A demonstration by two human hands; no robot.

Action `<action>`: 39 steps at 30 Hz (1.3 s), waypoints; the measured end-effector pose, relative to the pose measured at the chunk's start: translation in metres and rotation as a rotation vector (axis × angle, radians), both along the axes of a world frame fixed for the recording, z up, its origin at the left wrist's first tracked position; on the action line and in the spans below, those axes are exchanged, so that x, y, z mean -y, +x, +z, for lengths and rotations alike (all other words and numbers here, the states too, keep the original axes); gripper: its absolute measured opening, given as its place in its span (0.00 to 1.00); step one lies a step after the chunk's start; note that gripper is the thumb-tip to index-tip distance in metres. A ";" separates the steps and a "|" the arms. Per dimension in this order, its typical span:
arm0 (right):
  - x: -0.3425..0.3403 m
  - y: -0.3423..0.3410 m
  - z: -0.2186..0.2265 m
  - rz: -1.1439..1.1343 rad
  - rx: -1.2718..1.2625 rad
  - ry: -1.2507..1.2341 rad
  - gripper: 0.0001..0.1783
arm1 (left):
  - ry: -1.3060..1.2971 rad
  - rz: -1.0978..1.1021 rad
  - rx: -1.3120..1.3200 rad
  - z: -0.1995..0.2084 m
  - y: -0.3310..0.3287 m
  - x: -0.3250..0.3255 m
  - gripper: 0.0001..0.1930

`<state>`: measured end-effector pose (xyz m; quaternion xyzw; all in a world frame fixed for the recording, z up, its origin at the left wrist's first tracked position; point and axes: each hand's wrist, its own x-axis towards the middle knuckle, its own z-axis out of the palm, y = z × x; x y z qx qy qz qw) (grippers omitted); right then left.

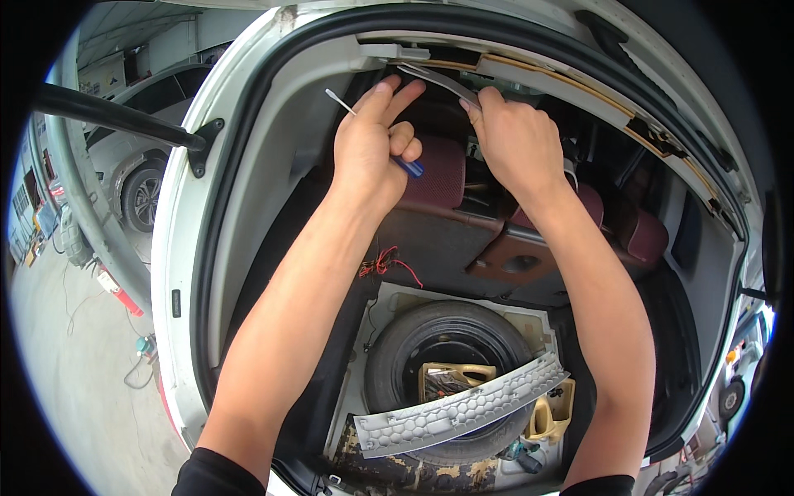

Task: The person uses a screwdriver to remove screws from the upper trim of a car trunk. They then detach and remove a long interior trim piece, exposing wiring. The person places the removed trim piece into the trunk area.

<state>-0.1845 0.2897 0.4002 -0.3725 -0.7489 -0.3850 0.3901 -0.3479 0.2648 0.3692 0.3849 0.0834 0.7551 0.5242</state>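
Observation:
A screwdriver with a blue handle (410, 168) and thin metal shaft lies across my left hand (372, 149). The lower fingers curl around it, while the upper two reach toward the roof edge, close to a flat grey strip (442, 82). Pinched at its right end, that strip is in my right hand (517, 136); its far end touches or nearly touches the roof lining edge (571, 81) above the car's rear opening. Whether the strip is a pry tool or a piece of trim, I cannot tell.
Below my arms, a spare tyre (389, 355) sits in the boot floor, with a grey honeycomb-backed trim panel (463, 409) across it. Tan tool trays (550, 413) are beside it. Red wires (385, 263) hang near the rear seats (434, 174). A black strut (116, 114) juts out left.

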 end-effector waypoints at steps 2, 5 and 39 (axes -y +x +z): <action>0.002 -0.006 0.007 -0.013 0.035 -0.014 0.18 | 0.002 -0.004 0.023 0.004 -0.001 -0.001 0.17; 0.001 -0.012 0.012 -0.012 0.039 -0.031 0.17 | 0.009 -0.038 0.070 0.011 -0.002 -0.002 0.13; 0.004 -0.010 0.041 -0.158 0.311 0.159 0.05 | -0.067 0.200 0.136 0.026 0.015 -0.005 0.03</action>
